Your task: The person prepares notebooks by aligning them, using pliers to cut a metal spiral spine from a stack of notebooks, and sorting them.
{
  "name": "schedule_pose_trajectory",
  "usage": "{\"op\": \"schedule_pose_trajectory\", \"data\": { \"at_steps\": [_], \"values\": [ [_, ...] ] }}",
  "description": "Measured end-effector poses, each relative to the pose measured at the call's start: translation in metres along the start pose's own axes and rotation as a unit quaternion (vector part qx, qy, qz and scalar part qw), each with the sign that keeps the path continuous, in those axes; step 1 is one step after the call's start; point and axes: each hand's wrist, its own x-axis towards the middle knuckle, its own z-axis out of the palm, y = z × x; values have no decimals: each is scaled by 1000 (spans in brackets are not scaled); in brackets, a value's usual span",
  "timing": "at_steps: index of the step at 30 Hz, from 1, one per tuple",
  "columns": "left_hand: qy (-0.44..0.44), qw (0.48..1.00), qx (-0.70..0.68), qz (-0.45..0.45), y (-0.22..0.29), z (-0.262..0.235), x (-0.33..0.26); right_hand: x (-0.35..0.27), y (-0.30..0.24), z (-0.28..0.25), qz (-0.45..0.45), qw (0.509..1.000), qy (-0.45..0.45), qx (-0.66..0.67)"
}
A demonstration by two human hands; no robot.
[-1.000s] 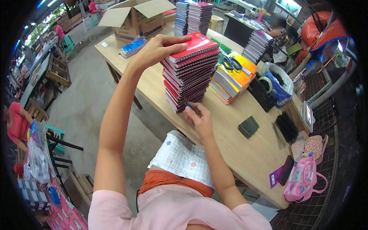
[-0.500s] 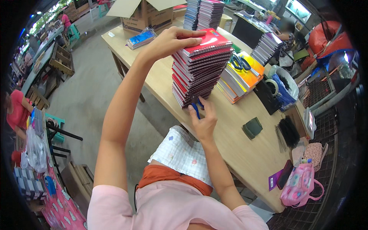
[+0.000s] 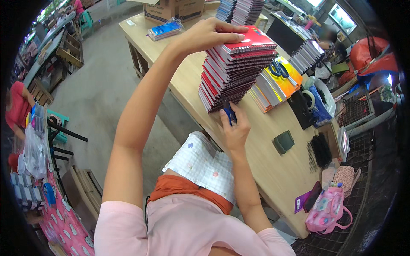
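A tall, leaning stack of red-covered spiral notebooks (image 3: 240,70) stands near the table's edge in front of me. My left hand (image 3: 213,33) lies on the top cover with its fingers stretched out flat; its thumb is hidden. Low at the stack's near corner, my right hand (image 3: 237,129) is closed around blue-handled pliers (image 3: 229,112). Their dark jaws touch or nearly touch the spiral bindings of the lower notebooks; the exact contact is too small to tell.
Right of the stack, dark-handled scissors (image 3: 278,69) lie on yellow-orange notebooks (image 3: 273,87). Beyond are a cardboard box (image 3: 173,10) and a blue packet (image 3: 165,29). A dark green block (image 3: 283,142), black wire coils (image 3: 320,151) and a pink bag (image 3: 326,211) sit rightward.
The whole view has shifted slightly, so the stack appears further up and right. My left hand stays on top; the pliers in my right hand have turned more upright at the bindings.
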Motion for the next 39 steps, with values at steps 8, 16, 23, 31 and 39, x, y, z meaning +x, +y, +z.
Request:
{"op": "schedule_pose_trajectory", "data": {
  "at_steps": [8,16,23,31,39],
  "values": [
    [-4,1000,16,-15,3,2,1,13,8,-21,214,937,-132,240],
    [-5,1000,12,-21,4,2,1,2,6,-8,-165,973,69,-147],
    [2,1000,-1,-25,1,2,1,7,15,-15,348,839,-143,393],
    [-11,1000,11,-13,-5,0,1,-9,5,-4,9,1000,10,2],
    [-15,1000,11,10,-9,-1,1,-12,8,3,-31,998,4,-63]
  ]
}}
